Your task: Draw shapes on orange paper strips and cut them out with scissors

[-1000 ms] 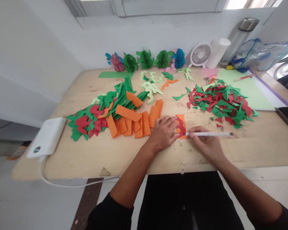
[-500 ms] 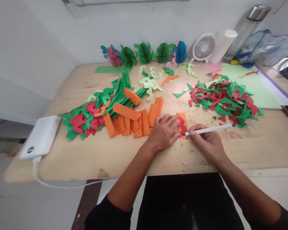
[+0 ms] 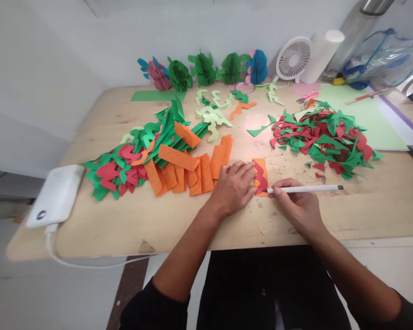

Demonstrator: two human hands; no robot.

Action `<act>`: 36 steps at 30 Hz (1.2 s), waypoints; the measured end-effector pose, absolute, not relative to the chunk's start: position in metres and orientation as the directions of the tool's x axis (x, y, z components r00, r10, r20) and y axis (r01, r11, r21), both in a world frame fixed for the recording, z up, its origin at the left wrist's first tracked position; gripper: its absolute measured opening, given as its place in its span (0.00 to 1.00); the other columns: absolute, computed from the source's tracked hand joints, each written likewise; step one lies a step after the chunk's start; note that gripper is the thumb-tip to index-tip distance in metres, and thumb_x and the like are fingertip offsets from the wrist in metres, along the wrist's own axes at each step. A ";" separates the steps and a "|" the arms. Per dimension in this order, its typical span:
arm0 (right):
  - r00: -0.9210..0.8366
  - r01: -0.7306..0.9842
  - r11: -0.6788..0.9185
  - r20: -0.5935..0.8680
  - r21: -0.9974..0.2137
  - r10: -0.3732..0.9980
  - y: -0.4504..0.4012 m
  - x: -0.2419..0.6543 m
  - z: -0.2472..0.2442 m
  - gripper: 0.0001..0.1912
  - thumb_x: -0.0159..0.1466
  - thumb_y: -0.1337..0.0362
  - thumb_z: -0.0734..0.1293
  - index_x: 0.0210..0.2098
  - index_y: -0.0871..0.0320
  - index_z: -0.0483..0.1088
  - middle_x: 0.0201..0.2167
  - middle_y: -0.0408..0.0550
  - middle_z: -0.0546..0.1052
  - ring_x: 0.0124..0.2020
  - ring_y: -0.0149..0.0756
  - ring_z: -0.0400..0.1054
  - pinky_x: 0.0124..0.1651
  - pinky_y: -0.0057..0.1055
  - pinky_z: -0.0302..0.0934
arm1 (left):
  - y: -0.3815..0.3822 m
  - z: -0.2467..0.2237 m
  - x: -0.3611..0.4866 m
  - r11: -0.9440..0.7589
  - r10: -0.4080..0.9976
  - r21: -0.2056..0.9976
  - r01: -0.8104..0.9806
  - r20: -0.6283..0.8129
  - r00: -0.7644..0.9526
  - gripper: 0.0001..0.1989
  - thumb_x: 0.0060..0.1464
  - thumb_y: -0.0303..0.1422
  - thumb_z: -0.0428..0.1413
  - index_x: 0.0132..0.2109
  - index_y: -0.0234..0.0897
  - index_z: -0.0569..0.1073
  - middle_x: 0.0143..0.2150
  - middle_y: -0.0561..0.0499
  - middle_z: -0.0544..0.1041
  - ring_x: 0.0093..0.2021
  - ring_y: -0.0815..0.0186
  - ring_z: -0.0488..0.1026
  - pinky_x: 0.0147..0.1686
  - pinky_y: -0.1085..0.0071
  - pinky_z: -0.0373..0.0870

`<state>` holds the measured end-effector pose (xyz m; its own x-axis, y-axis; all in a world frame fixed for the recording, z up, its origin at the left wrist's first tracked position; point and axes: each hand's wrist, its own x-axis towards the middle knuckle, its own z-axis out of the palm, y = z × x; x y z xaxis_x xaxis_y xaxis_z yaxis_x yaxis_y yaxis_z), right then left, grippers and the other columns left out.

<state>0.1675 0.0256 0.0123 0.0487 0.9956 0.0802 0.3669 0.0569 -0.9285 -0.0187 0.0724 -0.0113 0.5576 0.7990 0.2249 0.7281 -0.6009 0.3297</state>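
Note:
A small orange paper piece [image 3: 264,170] lies on the table with a wavy red paper shape [image 3: 260,177] on top of it. My left hand [image 3: 234,189] rests flat at their left edge, fingertips touching them, fingers slightly spread. In my right hand [image 3: 297,201] is a white pen [image 3: 309,188], pinched between thumb and fingers, its tip at the lower right edge of the red shape. Folded orange pieces [image 3: 206,174] stand in a row left of my left hand, beside green cut paper [image 3: 172,130] and red cut shapes [image 3: 108,174].
A heap of red and green scraps [image 3: 330,137] lies at the right. Honeycomb paper figures [image 3: 204,69], a white fan [image 3: 294,58] and a bottle [image 3: 355,39] stand along the wall. A white power bank [image 3: 57,195] with a cable sits at the left edge.
The pen has tilted closer to level, its tip slightly higher along the red shape's edge. My left hand holds its place on the paper. The whole view has shifted slightly.

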 end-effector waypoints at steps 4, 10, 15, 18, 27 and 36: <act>0.020 0.397 0.066 0.081 -0.915 0.996 0.025 0.167 0.012 0.08 0.63 0.60 0.66 0.30 0.57 0.72 0.24 0.44 0.76 0.24 0.32 0.68 0.24 0.26 0.61 | 0.072 -0.011 -0.019 -0.600 0.800 0.329 0.729 0.216 0.560 0.14 0.61 0.37 0.49 0.52 0.40 0.70 0.64 0.46 0.68 0.63 0.56 0.61 0.55 0.55 0.55; -0.056 0.458 0.128 0.115 -0.880 0.992 0.024 0.162 0.013 0.07 0.63 0.61 0.66 0.30 0.57 0.72 0.23 0.43 0.75 0.20 0.29 0.65 0.21 0.26 0.58 | 0.072 -0.011 -0.019 -0.599 0.801 0.323 0.733 0.210 0.561 0.15 0.61 0.37 0.50 0.52 0.40 0.70 0.64 0.47 0.67 0.63 0.56 0.60 0.55 0.55 0.56; -0.045 0.440 0.174 0.172 -0.881 0.984 0.023 0.164 0.012 0.07 0.65 0.61 0.64 0.34 0.56 0.72 0.29 0.45 0.78 0.28 0.33 0.72 0.30 0.28 0.66 | 0.072 -0.011 -0.019 -0.594 0.804 0.329 0.734 0.211 0.556 0.15 0.61 0.38 0.49 0.52 0.40 0.70 0.64 0.47 0.68 0.63 0.56 0.61 0.56 0.56 0.55; -0.078 0.489 0.243 0.236 -0.838 0.969 0.022 0.169 0.012 0.08 0.66 0.61 0.64 0.41 0.55 0.73 0.37 0.49 0.80 0.38 0.38 0.75 0.40 0.33 0.68 | 0.072 -0.011 -0.019 -0.587 0.809 0.333 0.738 0.204 0.552 0.15 0.61 0.37 0.50 0.53 0.40 0.70 0.64 0.46 0.68 0.63 0.56 0.61 0.56 0.56 0.55; -0.265 0.658 0.441 0.360 -0.611 0.895 0.016 0.174 0.013 0.12 0.68 0.65 0.61 0.46 0.54 0.74 0.37 0.51 0.81 0.39 0.42 0.76 0.44 0.40 0.68 | 0.072 -0.010 -0.018 -0.586 0.809 0.323 0.743 0.190 0.556 0.15 0.61 0.37 0.49 0.53 0.40 0.70 0.64 0.46 0.68 0.63 0.56 0.60 0.56 0.56 0.56; -0.325 0.657 0.519 0.416 -0.546 0.849 0.017 0.174 0.009 0.11 0.67 0.69 0.62 0.46 0.58 0.72 0.39 0.53 0.81 0.40 0.40 0.76 0.44 0.37 0.66 | 0.072 -0.011 -0.019 -0.599 0.800 0.311 0.738 0.201 0.565 0.15 0.61 0.36 0.49 0.53 0.40 0.69 0.64 0.45 0.67 0.63 0.55 0.60 0.55 0.55 0.56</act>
<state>0.1738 0.0167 0.0089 -0.3252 0.8493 0.4160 0.6573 0.5192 -0.5463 -0.0191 0.0721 -0.0108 0.5653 0.8001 0.2007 0.7376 -0.5993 0.3111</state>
